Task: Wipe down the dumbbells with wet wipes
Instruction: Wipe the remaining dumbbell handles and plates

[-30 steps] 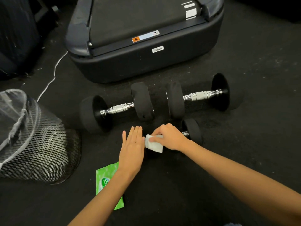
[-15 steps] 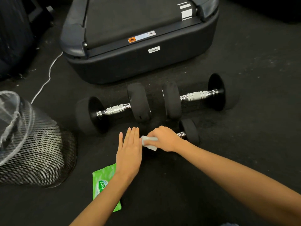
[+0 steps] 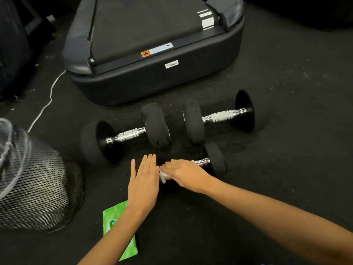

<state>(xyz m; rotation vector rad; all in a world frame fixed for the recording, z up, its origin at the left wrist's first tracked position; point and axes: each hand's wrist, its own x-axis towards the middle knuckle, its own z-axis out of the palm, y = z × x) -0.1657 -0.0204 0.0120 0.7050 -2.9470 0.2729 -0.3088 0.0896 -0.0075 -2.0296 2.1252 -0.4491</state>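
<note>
Forearms enter from the bottom edge, both bare, over a black floor [image 3: 286, 159]. Green wipes pack [image 3: 111, 222] lies flat on the floor near the bottom edge, partly under the left forearm. Left hand [image 3: 143, 182] is flat, palm down, fingers straight and pressed together with the thumb spread out to the side; it covers the left end of the small dumbbell [image 3: 212, 161], what is under the palm is hidden. Right hand [image 3: 185, 175] is just beside it, fingers curled over a crumpled white wipe [image 3: 163, 175], gripping it against the small dumbbell's bar; the wipe shows only between the two hands. The hand is a bit motion-blurred. Chrome bar and the right black head of the small dumbbell stick out past the right hand's knuckles. Mesh bin [image 3: 38, 188] with a clear liner stands at the left edge, well apart from the hands. Beyond the hands, two larger dumbbells lie end to end on the floor: left dumbbell [image 3: 129, 134] and right dumbbell [image 3: 221, 115], inner heads near each other with a small gap, chrome knurled handles, black heads. The right dumbbell's inner head sits just beside the small dumbbell's head. White cable [image 3: 47, 104] runs across the floor at far left. Treadmill [image 3: 152, 77] base fills the top centre, behind the dumbbells, with an orange warning sticker on its rear edge.
</note>
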